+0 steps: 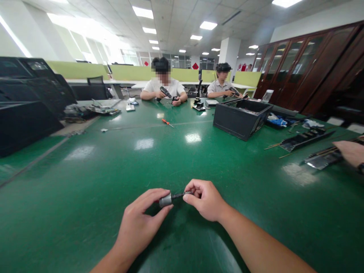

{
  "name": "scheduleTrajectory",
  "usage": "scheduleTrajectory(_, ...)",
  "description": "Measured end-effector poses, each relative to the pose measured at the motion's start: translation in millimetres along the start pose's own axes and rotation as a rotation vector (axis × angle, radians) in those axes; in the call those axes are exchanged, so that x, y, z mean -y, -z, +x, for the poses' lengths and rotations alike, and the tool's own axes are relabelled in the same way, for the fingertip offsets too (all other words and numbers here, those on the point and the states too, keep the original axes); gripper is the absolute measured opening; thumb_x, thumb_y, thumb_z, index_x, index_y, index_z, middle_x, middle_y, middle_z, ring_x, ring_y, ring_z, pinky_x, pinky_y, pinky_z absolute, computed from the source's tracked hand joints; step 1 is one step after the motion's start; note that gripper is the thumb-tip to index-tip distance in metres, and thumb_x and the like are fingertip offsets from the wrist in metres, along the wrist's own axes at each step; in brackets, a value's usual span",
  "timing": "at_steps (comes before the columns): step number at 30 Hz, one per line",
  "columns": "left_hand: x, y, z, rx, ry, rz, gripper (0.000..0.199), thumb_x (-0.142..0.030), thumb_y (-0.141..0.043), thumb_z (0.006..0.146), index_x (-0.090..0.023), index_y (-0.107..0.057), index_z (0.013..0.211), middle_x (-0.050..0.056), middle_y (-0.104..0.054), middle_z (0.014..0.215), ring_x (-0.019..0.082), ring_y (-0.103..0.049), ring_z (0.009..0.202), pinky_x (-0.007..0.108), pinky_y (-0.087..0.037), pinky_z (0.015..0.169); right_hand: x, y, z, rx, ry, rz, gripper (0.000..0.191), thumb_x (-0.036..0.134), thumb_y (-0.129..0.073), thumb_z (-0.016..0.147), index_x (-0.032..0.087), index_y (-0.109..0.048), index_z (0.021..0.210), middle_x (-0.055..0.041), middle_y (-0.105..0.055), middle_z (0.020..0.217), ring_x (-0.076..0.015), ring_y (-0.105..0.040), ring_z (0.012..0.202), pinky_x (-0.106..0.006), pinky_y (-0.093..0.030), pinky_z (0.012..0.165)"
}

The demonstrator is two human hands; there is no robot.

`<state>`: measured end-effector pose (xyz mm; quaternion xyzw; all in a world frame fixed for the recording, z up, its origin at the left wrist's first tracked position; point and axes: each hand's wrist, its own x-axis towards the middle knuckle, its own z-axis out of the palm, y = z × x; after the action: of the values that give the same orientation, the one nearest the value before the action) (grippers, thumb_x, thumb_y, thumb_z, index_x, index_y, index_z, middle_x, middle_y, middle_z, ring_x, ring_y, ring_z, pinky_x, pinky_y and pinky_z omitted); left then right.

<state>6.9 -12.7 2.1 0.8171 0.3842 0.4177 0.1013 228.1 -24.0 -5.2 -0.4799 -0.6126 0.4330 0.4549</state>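
Note:
My left hand grips a small grey metal cylinder between thumb and fingers; it looks like a small motor. A thin dark shaft sticks out of its right end. At the far end of that shaft, my right hand pinches a small metal piece, mostly covered by the fingertips. Both hands hold these parts just above the green table, near its front edge.
A red-handled screwdriver lies mid-table. Beyond it, two people hold power drills. A black computer case stands right, near metal rails and another person's hand. Black cases and circuit boards occupy the left.

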Motion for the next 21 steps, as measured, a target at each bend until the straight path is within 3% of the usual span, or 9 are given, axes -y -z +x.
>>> scheduleTrajectory(21,3.1,2.7,-0.1,-0.001,0.011,0.019,0.022,-0.033,-0.074,0.085,-0.029,-0.072,0.106,-0.001,-0.075,0.102,0.017,-0.072,0.091,0.027,-0.059,0.085,-4.0,0.2,1.4,-0.015,-0.005,0.023,0.007,0.023,-0.067,0.078,0.017,-0.065,0.081,0.0050,-0.050,0.060,-0.0100,-0.042,0.052,-0.023,-0.032,0.052)
